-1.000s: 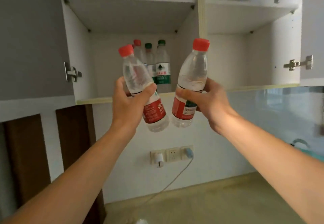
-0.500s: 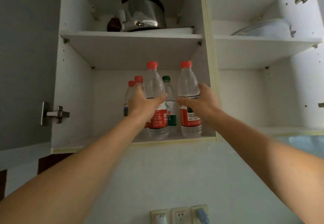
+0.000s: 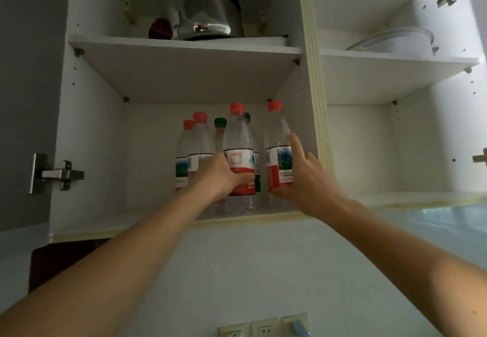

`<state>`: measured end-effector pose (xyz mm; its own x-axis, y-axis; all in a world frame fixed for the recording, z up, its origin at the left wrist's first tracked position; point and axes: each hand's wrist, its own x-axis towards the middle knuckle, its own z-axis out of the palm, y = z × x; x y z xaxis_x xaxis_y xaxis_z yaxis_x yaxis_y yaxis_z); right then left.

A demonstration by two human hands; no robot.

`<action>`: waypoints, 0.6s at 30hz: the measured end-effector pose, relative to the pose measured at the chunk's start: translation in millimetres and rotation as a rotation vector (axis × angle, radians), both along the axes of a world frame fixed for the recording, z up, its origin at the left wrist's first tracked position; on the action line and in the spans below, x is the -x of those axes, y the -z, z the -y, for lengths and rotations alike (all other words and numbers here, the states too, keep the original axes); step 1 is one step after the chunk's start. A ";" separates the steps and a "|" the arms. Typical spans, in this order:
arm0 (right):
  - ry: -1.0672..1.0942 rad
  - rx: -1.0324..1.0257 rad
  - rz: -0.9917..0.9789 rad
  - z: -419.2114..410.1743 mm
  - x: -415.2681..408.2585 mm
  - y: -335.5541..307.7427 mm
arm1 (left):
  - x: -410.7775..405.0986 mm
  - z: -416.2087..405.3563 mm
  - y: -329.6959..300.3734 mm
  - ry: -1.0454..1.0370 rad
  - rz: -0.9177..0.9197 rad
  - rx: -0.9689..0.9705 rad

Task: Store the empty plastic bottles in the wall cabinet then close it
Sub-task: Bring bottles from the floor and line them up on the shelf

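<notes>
In cabinet [image 3: 87, 152] — left hand [image 3: 216, 175] grips bottle [image 3: 238, 157].

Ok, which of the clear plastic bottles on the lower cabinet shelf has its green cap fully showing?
The green-capped clear plastic bottle between two red-capped ones, just left of the left hand's bottle; the other green cap is mostly hidden.
</notes>
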<state>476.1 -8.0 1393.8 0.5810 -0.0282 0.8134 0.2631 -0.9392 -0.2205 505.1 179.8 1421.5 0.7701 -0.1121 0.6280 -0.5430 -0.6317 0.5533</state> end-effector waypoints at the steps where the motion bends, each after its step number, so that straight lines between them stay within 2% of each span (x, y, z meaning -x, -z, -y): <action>1: 0.058 0.061 0.016 -2.3 1.6 -1.1 | -2.7 3.7 1.0 0.005 0.009 0.004; 5: 0.396 0.361 0.173 -6.7 1.8 -6.6 | -13.3 16.7 1.4 0.081 0.024 0.012; 12: 0.454 0.482 0.145 13.8 -5.9 -3.4 | -31.5 25.5 4.3 0.314 -0.112 0.103; 18: 0.501 0.527 0.130 27.4 -16.6 2.1 | -48.5 35.1 10.1 0.381 -0.149 0.156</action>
